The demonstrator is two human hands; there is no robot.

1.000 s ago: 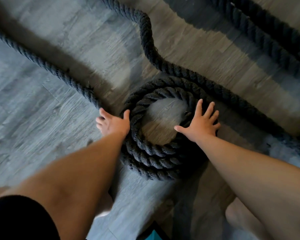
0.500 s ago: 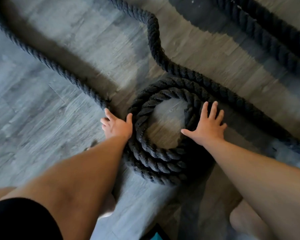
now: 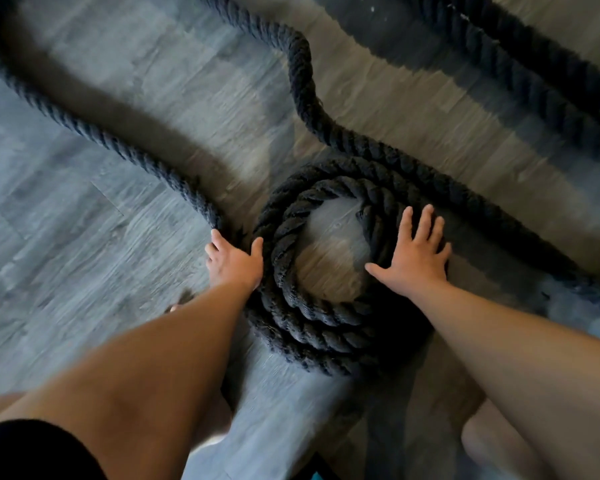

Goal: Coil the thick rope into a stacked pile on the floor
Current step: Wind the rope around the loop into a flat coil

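A thick black twisted rope is wound into a round coil [image 3: 312,323] of several turns on the grey wood floor [image 3: 84,265]. My left hand [image 3: 234,261] grips the rope where the loose strand [image 3: 94,133] meets the coil's left side, thumb on the coil. My right hand [image 3: 414,252] lies flat with fingers spread on the coil's right side, pressing on it. A second loose strand [image 3: 302,77] snakes from the coil's top right toward the far edge.
Another run of rope [image 3: 541,77] lies at the top right, and one [image 3: 520,230] passes diagonally right of the coil. My bare knees and feet are at the bottom. A teal object [image 3: 314,474] peeks in at the bottom edge.
Both hands stay on the coil. The left loose strand has swung a little closer to the coil, and the view has shifted slightly.
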